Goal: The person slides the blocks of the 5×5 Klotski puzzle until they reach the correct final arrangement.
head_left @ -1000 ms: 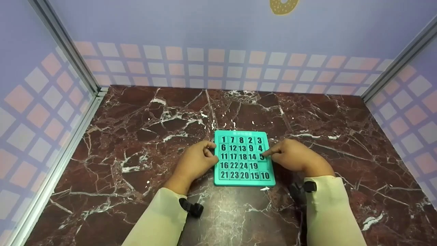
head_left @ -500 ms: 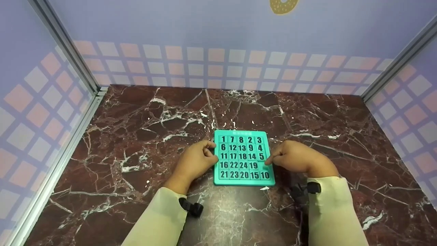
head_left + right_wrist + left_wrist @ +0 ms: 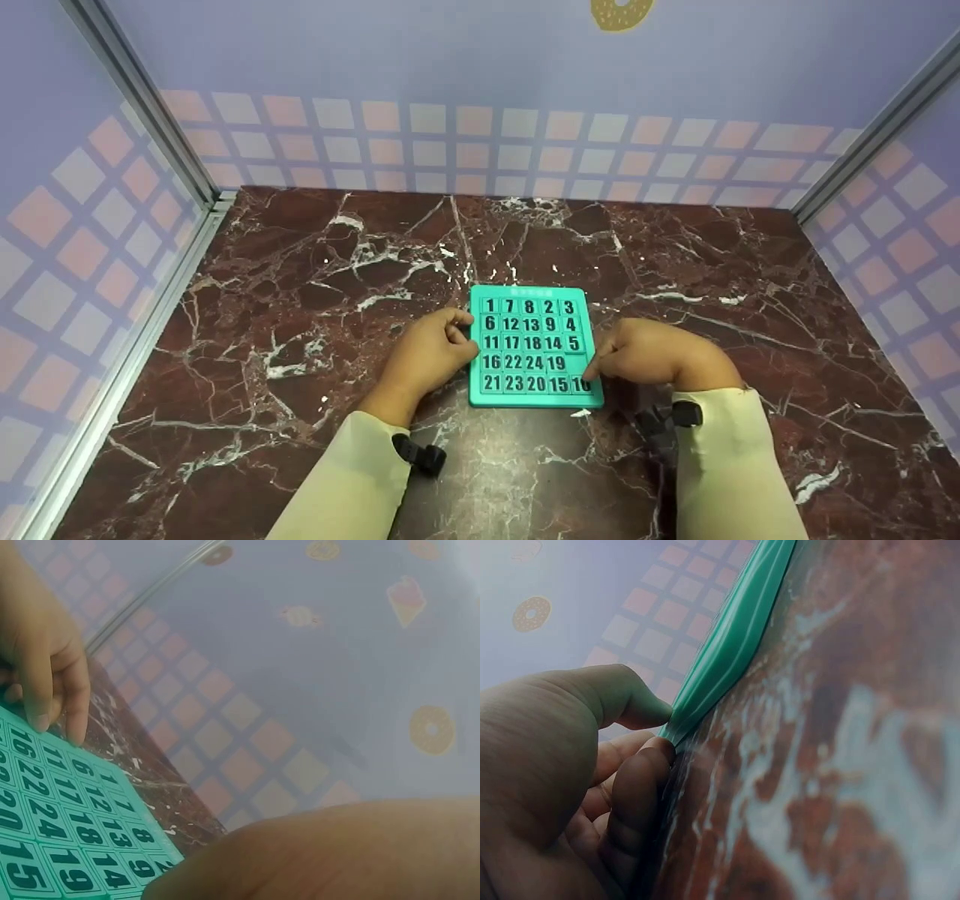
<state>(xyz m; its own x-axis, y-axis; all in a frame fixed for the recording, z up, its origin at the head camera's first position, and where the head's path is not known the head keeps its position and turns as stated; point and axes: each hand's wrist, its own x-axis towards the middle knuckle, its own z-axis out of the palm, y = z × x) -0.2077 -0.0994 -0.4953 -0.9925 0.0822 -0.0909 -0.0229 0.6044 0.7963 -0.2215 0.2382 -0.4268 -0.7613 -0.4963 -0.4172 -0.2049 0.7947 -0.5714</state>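
Observation:
A teal sliding number puzzle (image 3: 534,401) lies flat on the marbled table, black numbers on its tiles. My left hand (image 3: 429,352) pinches its left edge; in the left wrist view, thumb and fingers meet on the teal rim (image 3: 731,641). From the right side, my right hand (image 3: 646,352) reaches over the board with a fingertip on the 10 tile (image 3: 577,386), partly covering it. A vacant slot sits directly above that tile, under the 5 tile (image 3: 574,343). In the right wrist view, the right hand (image 3: 337,855) hides the puzzle's near corner, its fingertips out of sight.
Dark red marbled table (image 3: 315,255) surrounds the puzzle. Behind it rises a lilac wall (image 3: 480,67) with a checkered band, and side panels stand left and right. A black strap (image 3: 421,454) circles the left wrist; a similar one (image 3: 686,412) is on the right.
My right fingertip has moved toward me down the right column, from the 5 tile across the vacant slot to the 10 tile. The left hand and the tiles keep their places.

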